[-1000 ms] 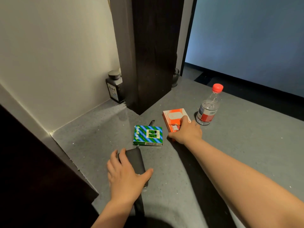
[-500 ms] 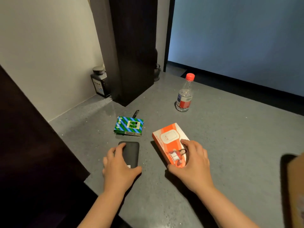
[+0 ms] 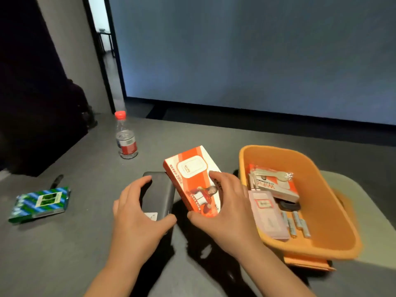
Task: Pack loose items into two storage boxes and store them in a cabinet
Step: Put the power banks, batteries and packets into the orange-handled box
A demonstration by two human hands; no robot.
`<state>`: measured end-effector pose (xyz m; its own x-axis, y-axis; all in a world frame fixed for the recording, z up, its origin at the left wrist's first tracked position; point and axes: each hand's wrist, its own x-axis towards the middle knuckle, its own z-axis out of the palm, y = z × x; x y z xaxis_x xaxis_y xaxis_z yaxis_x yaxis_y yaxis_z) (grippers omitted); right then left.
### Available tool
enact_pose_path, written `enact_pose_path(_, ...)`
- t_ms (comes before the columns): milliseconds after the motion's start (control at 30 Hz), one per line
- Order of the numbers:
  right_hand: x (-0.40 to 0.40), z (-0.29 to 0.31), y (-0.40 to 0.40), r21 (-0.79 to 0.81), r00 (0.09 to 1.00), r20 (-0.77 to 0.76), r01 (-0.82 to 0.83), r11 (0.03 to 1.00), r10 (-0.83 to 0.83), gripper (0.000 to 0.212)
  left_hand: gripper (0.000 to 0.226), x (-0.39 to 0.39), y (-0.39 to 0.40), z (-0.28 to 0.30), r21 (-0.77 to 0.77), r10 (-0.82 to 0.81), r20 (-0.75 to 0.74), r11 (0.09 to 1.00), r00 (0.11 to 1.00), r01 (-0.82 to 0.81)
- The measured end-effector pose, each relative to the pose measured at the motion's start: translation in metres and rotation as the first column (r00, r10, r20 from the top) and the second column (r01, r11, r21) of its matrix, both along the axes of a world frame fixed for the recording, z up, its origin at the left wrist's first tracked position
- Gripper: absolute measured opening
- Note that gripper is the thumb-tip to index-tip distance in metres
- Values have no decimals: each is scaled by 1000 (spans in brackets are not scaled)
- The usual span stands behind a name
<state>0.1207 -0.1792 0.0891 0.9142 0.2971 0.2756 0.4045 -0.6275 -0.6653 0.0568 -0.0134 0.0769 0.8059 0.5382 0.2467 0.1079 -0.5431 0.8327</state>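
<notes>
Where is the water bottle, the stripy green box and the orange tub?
water bottle (image 3: 126,140), head view, on its clear body above the red label
stripy green box (image 3: 40,202), head view, on its top face
orange tub (image 3: 334,202), head view, on its right inner wall

A pale blue-grey wall panel (image 3: 257,50) fills the upper right; a dark cabinet side (image 3: 32,93) stands upper left.

Blurred green packet (image 3: 40,203); black device's (image 3: 159,196) near end under left-hand fingers (image 3: 137,189).

Orange carton (image 3: 192,179) and black case (image 3: 159,196) (both held) beside orange bin (image 3: 334,211)
</notes>
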Motion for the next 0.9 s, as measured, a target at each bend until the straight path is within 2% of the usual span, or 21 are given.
enact_pose_path(167, 2, 15, -80, 38, 983, -25, 181, 983, -180, 85, 82, 34, -59, 14, -10, -197, 71, 980, 978, 199)
enact_pose_path(300, 8, 12, -131, -30, 946, -55, 319, 947, -320, 86, 81, 53, -90, 15, -37, -278, 76, 959, 958, 281)
enact_pose_path(433, 23, 1, -168, -116, 921, -117, 359, 926, -372, 87, 82, 64, -108, 14, -21, -311, 77, 950, 947, 313)
enact_pose_path(533, 49, -2, -181, -197, 931, -170, 290, 936, -324, 86, 84, 70, -114, 16, -15, -314, 73, 949, 947, 315)
enact_pose_path(667, 100, -1, -183, -295, 957, -239, 91, 951, -166, 87, 85, 78, -116, 22, -2, -319, 61, 948, 946, 319)
enact_pose_path(900, 172, 6, -181, -434, 957, -289, -132, 891, 1, 79, 85, 93, -115, 25, 17, -318, 71, 948, 945, 318)
